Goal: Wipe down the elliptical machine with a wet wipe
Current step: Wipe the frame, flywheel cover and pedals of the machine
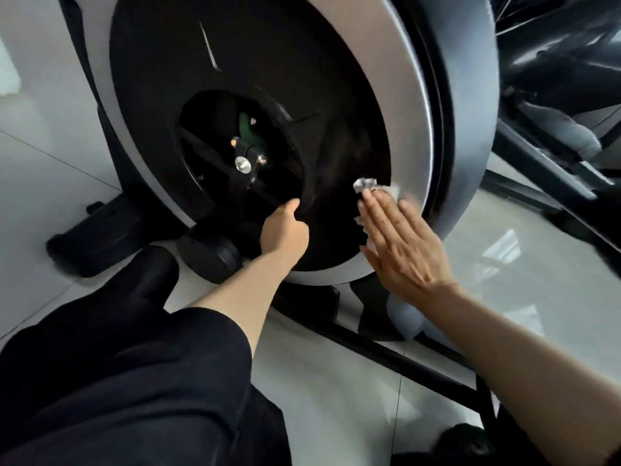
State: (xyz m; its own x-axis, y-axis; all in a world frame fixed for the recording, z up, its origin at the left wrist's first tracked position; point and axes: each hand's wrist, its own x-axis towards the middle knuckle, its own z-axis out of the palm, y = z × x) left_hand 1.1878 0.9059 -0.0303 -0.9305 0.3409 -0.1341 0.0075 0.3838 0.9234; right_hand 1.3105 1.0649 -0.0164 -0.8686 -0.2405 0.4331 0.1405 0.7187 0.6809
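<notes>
Your right hand [400,243] presses one wet wipe [376,187] flat-fingered on the flywheel cover [268,62], lower right; left hand [285,230] grips the hub opening's edge.

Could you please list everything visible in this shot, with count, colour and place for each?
Flywheel housing: one, black disc with silver rim, fills the upper centre.
Crank hub: one, black with silver bolts, inside the disc's opening.
Wet wipe: one, white, pressed against the disc's lower right.
Base frame bar: one, black, on the floor below the disc.
Floor: pale glossy tiles.
Left hand: fingers curled round the opening's edge.
Right hand: flat on the wipe.
Clothing: black, lower left.
</notes>
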